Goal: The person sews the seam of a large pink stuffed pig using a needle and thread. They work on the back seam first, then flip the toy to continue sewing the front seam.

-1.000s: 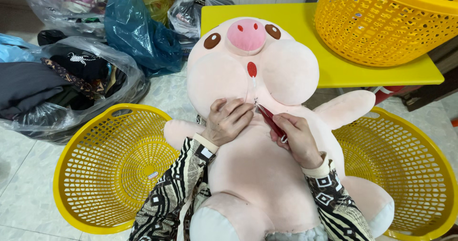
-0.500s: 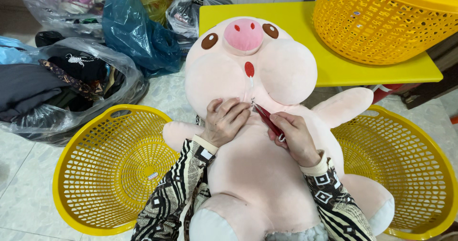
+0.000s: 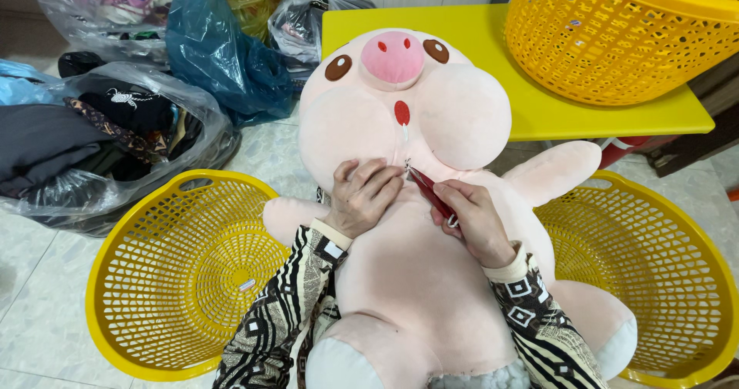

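Observation:
A large pale pink plush pig [image 3: 431,281] lies on its back across my lap, its head with a pink snout toward the yellow table. My left hand [image 3: 363,196] presses flat on the toy's neck, fingers pinching the fabric just under the chin. My right hand [image 3: 473,219] grips a slim red tool [image 3: 428,192], whose tip points at the neck seam beside my left fingers. Both arms wear black-and-cream patterned sleeves.
Yellow plastic baskets sit on the tiled floor, one at the left [image 3: 177,281] and one at the right [image 3: 662,281]. A third basket [image 3: 623,35] stands on a low yellow table [image 3: 539,112]. Plastic bags of clothes [image 3: 115,135] pile up at the back left.
Both hands stay at the toy's neck seam; the red tool's tip has barely shifted. The view has moved slightly.

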